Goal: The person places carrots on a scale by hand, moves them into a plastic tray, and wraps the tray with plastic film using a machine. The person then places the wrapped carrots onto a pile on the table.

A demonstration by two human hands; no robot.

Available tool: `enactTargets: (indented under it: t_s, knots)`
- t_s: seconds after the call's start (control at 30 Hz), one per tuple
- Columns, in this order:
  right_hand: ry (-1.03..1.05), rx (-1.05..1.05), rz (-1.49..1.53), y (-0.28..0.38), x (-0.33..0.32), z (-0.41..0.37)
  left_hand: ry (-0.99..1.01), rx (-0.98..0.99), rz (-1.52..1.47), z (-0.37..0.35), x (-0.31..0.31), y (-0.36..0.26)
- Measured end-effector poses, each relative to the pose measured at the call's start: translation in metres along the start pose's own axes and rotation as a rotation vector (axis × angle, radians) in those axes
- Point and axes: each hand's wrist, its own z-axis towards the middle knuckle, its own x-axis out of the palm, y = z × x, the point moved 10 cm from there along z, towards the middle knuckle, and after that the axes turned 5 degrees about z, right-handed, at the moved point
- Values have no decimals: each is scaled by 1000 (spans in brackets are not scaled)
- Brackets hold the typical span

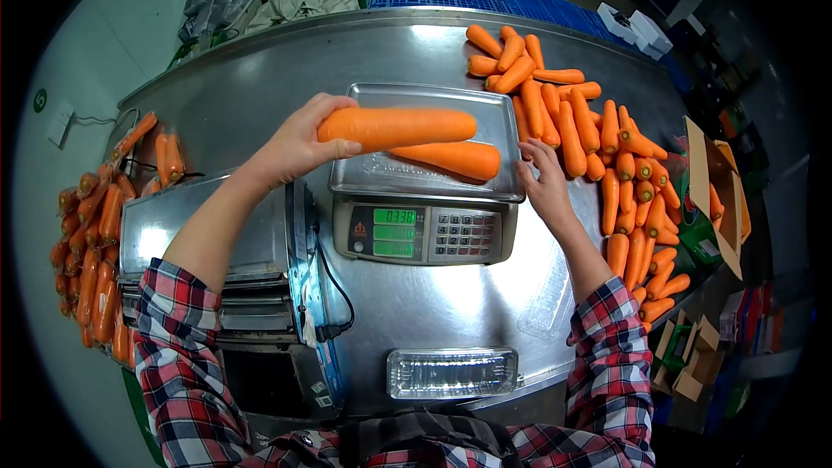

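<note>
My left hand grips a large carrot by its thick end and holds it over the steel pan of a digital scale. Below it a second carrot lies on the pan, partly covered by the held one. The scale's top green line reads about 0.338. At the pan's right edge my right hand has its fingers apart and nothing in it, close beside the loose carrots.
Loose carrots are heaped along the table's right side, near a cardboard box. Wrapped carrots are piled at the left, beside a metal-topped machine with a cable. A clear plastic tray lies at the front of the steel table.
</note>
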Motion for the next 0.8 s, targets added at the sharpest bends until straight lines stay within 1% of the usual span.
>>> enactTargets:
  t_s: [0.27,0.47,0.57,0.67,0.8]
  knots:
    - [-8,9,15,-9,1,-4,31,-5,49,-5,2,2]
    - [4,46,25,-8,0,-3,116,-24,78,-9,13,9]
    - [-4,48,76,-2,-1,-3,136,35,88,-8,23,11]
    - [-15,52,57,-1,2,-2,162,-3,72,-6,30,14]
    - [-22,-110,-3,18,7,-4,145,-11,91,-1,28,21]
